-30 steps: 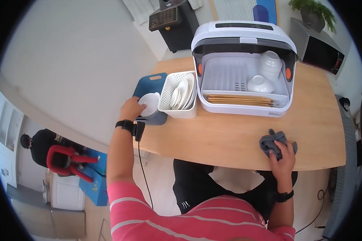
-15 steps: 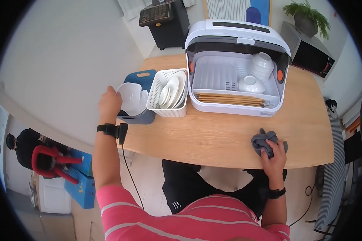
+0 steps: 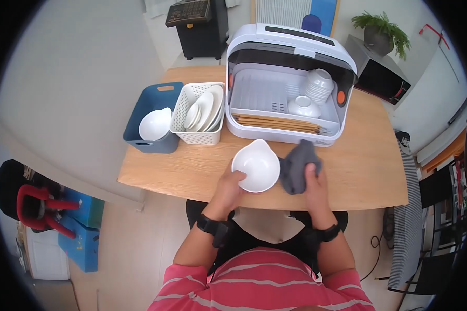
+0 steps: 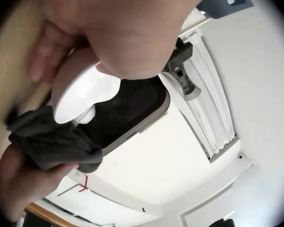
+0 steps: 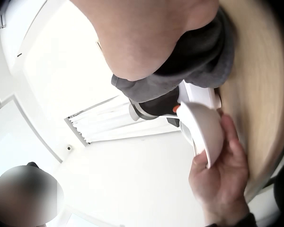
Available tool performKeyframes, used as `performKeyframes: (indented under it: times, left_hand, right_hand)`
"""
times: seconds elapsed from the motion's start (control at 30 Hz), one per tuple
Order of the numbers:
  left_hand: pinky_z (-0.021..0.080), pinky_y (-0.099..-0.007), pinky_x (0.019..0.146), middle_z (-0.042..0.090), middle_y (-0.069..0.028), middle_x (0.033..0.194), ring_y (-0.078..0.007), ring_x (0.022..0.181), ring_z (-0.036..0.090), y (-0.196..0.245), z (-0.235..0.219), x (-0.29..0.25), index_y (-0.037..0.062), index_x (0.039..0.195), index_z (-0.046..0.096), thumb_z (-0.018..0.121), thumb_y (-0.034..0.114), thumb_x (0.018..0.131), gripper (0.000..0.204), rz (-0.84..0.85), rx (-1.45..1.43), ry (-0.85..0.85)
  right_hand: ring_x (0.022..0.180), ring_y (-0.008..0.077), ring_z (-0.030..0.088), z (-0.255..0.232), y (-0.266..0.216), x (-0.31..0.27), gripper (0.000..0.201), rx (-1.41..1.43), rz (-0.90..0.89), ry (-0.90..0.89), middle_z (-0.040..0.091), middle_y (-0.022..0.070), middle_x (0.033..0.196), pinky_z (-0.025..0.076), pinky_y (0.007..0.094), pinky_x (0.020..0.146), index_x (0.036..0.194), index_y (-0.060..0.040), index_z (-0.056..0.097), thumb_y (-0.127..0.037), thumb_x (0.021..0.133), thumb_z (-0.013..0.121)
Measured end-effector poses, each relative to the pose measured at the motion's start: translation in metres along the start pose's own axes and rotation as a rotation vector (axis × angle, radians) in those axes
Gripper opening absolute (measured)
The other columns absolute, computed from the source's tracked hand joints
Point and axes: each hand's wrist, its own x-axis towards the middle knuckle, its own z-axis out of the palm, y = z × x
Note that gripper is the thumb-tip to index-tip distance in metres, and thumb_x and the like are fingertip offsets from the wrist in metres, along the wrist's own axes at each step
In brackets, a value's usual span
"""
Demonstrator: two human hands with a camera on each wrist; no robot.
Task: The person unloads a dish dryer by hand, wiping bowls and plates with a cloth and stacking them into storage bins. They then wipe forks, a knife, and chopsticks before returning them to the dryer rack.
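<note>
A white bowl with a small pointed lip (image 3: 256,167) is held over the front of the table by my left hand (image 3: 227,191), thumb on its rim and fingers beneath. Just to its right, my right hand (image 3: 316,192) grips a dark grey cloth (image 3: 297,167), which hangs close to the bowl's side. In the right wrist view the bowl (image 5: 206,130) is tilted, with the left hand's fingers (image 5: 234,146) under its outer wall. The left wrist view shows the cloth (image 4: 52,139) bunched in the right hand, near the bowl's rim.
A blue bin (image 3: 135,122) with another white bowl (image 3: 155,125) stands at the table's left. Beside it, a white basket (image 3: 179,116) holds plates. The open white dish cabinet (image 3: 288,136) contains stacked bowls and wooden chopsticks (image 3: 275,123). A microwave (image 3: 381,78) is at the back right.
My left hand has lifted one bowl out of the blue bin and brought it right, to the table's front middle. My right hand has raised the cloth and moved it left toward the bowl.
</note>
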Motion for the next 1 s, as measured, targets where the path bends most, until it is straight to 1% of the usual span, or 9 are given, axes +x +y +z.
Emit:
performKeyframes:
  times: [0.1, 0.13, 0.23, 0.5, 0.67, 0.77, 0.83, 0.9, 1.0]
  left_hand:
    - [0.063, -0.0535, 0.083, 0.053, -0.0164, 0.145, -0.0330, 0.127, 0.061, -0.004, 0.019, -0.002, 0.0087, 0.157, 0.032, 0.049, 0.031, 0.101, 0.063, -0.005, -0.043, -0.208]
    - [0.063, -0.0479, 0.089, 0.049, -0.0123, 0.149, -0.0277, 0.130, 0.059, -0.005, 0.010, 0.003, 0.0122, 0.159, 0.029, 0.044, 0.047, 0.108, 0.063, -0.040, -0.032, -0.318]
    - [0.061, -0.0462, 0.094, 0.049, -0.0100, 0.150, -0.0253, 0.132, 0.057, -0.008, -0.002, 0.008, 0.0137, 0.159, 0.030, 0.039, 0.058, 0.107, 0.069, -0.109, -0.128, -0.403]
    - [0.058, -0.0456, 0.099, 0.050, -0.0081, 0.148, -0.0213, 0.132, 0.057, -0.010, -0.003, 0.008, 0.0136, 0.158, 0.033, 0.037, 0.056, 0.109, 0.065, -0.024, -0.164, -0.486]
    - [0.053, -0.0451, 0.108, 0.051, -0.0104, 0.150, -0.0252, 0.133, 0.057, -0.001, -0.003, 0.008, 0.0103, 0.157, 0.035, 0.040, 0.051, 0.109, 0.063, -0.139, -0.203, -0.440]
    - [0.053, -0.0462, 0.108, 0.053, -0.0122, 0.148, -0.0272, 0.133, 0.058, -0.007, -0.010, 0.013, 0.0095, 0.155, 0.038, 0.036, 0.049, 0.111, 0.059, -0.161, -0.299, -0.408]
    - [0.052, -0.0472, 0.108, 0.054, -0.0134, 0.147, -0.0286, 0.131, 0.059, -0.006, -0.006, 0.008, 0.0091, 0.153, 0.040, 0.035, 0.049, 0.110, 0.059, -0.086, -0.308, -0.374]
    - [0.052, -0.0475, 0.108, 0.054, -0.0135, 0.147, -0.0285, 0.131, 0.059, -0.012, -0.011, 0.009, 0.0084, 0.153, 0.040, 0.036, 0.050, 0.110, 0.060, -0.075, -0.362, -0.367]
    - [0.050, -0.0476, 0.110, 0.053, -0.0140, 0.147, -0.0281, 0.134, 0.057, -0.009, -0.004, 0.005, 0.0065, 0.153, 0.039, 0.038, 0.051, 0.108, 0.063, -0.040, -0.403, -0.345]
  right_hand:
    - [0.108, 0.0154, 0.060, 0.031, 0.000, -0.005, 0.037, -0.160, -0.003, -0.139, 0.065, 0.0100, 0.117, 0.050, 0.0320, 0.095, 0.131, -0.0030, 0.057, -0.022, 0.101, 0.067]
    - [0.106, 0.0167, 0.063, 0.033, 0.003, -0.003, 0.034, -0.133, 0.048, -0.159, 0.067, 0.0099, 0.116, 0.052, 0.0315, 0.090, 0.122, -0.0038, 0.061, -0.006, 0.091, 0.075]
    - [0.105, 0.0206, 0.067, 0.027, 0.022, 0.004, 0.033, -0.192, -0.020, -0.308, 0.068, 0.0095, 0.115, 0.054, 0.0319, 0.089, 0.111, -0.0048, 0.064, 0.004, 0.082, 0.077]
    - [0.098, 0.0354, 0.067, 0.044, -0.026, 0.022, 0.034, -0.603, -0.251, -0.418, 0.065, 0.0148, 0.108, 0.055, 0.0405, 0.084, 0.104, -0.0087, 0.068, 0.008, 0.075, 0.071]
    - [0.106, 0.0417, 0.063, 0.068, -0.023, 0.025, 0.038, -0.856, -0.822, -0.272, 0.060, 0.0196, 0.119, 0.054, 0.0454, 0.088, 0.103, -0.0062, 0.069, 0.006, 0.067, 0.070]
    - [0.109, 0.0438, 0.061, 0.080, -0.032, 0.011, 0.039, -0.755, -0.859, -0.330, 0.057, 0.0226, 0.127, 0.054, 0.0457, 0.089, 0.102, -0.0053, 0.069, 0.004, 0.064, 0.072]
    - [0.108, 0.0420, 0.062, 0.076, -0.032, 0.010, 0.037, -0.693, -0.813, -0.371, 0.058, 0.0214, 0.128, 0.053, 0.0455, 0.091, 0.102, -0.0056, 0.069, 0.002, 0.066, 0.071]
    - [0.102, 0.0388, 0.064, 0.069, -0.052, 0.002, 0.033, -0.542, -0.353, -0.562, 0.062, 0.0177, 0.116, 0.053, 0.0448, 0.091, 0.102, -0.0061, 0.070, 0.001, 0.070, 0.069]
    - [0.095, 0.0351, 0.065, 0.055, -0.052, 0.010, 0.028, -0.558, -0.259, -0.669, 0.064, 0.0125, 0.100, 0.049, 0.0490, 0.100, 0.100, -0.0074, 0.070, -0.002, 0.073, 0.069]
